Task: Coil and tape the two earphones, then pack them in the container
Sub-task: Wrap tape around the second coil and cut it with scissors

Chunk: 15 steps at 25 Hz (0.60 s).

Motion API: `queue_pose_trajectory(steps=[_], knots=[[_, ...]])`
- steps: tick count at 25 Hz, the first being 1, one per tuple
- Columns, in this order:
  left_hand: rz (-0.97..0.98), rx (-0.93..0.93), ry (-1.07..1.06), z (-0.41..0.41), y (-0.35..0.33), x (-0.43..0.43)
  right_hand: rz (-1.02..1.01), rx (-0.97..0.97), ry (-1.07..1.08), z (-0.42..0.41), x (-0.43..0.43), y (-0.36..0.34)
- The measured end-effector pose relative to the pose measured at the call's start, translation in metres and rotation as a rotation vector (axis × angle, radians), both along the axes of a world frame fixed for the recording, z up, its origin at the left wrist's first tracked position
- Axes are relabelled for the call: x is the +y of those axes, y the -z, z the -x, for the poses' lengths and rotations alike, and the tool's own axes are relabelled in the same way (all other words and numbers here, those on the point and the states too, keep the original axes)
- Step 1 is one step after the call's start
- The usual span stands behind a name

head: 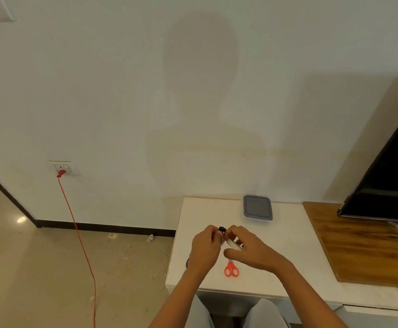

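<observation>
Above the white table (pixel 288 245), my left hand (pixel 205 249) and my right hand (pixel 247 249) meet around a small black coiled earphone (pixel 222 230). Both hands pinch it between fingertips. A white roll of tape (pixel 234 245) sits in my right hand, under its fingers. A thin black cable (pixel 187 263), partly hidden by my left wrist, lies at the table's left edge. The grey container (pixel 257 207) with its lid on stands at the back of the table, apart from both hands.
Red-handled scissors (pixel 231 269) lie on the table just below my hands. A wooden board (pixel 359 247) and a black screen (pixel 387 185) occupy the right side. A red cord (pixel 79 233) hangs from a wall socket (pixel 64 168) to the floor at the left.
</observation>
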<state>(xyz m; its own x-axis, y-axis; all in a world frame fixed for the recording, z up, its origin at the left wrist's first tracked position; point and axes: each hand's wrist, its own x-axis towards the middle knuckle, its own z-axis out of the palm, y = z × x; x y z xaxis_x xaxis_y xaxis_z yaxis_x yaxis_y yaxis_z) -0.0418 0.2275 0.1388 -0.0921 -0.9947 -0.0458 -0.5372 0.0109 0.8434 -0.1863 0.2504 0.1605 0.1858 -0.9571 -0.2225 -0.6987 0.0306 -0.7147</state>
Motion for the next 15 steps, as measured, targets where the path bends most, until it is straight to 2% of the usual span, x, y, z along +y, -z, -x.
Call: queue_pose_trajectory(steps=[4, 7, 10, 13, 15], knots=[[0.121, -0.087, -0.162, 0.004, 0.027, -0.007, -0.081, 0.119, 0.079, -0.001, -0.008, 0.030], [0.233, -0.236, -0.171, 0.014, 0.049, -0.011, -0.148, 0.141, 0.298, -0.009, -0.014, 0.056], [0.341, -0.373, -0.169, 0.019, 0.078, -0.019, -0.172, 0.306, 0.407, -0.015, -0.021, 0.080], [0.281, -0.400, -0.161, 0.024, 0.113, -0.028, -0.246, 0.371, 0.465, -0.014, -0.030, 0.112], [0.173, -0.363, -0.153, 0.027, 0.134, -0.032, -0.305, 0.382, 0.466, -0.013, -0.035, 0.137]])
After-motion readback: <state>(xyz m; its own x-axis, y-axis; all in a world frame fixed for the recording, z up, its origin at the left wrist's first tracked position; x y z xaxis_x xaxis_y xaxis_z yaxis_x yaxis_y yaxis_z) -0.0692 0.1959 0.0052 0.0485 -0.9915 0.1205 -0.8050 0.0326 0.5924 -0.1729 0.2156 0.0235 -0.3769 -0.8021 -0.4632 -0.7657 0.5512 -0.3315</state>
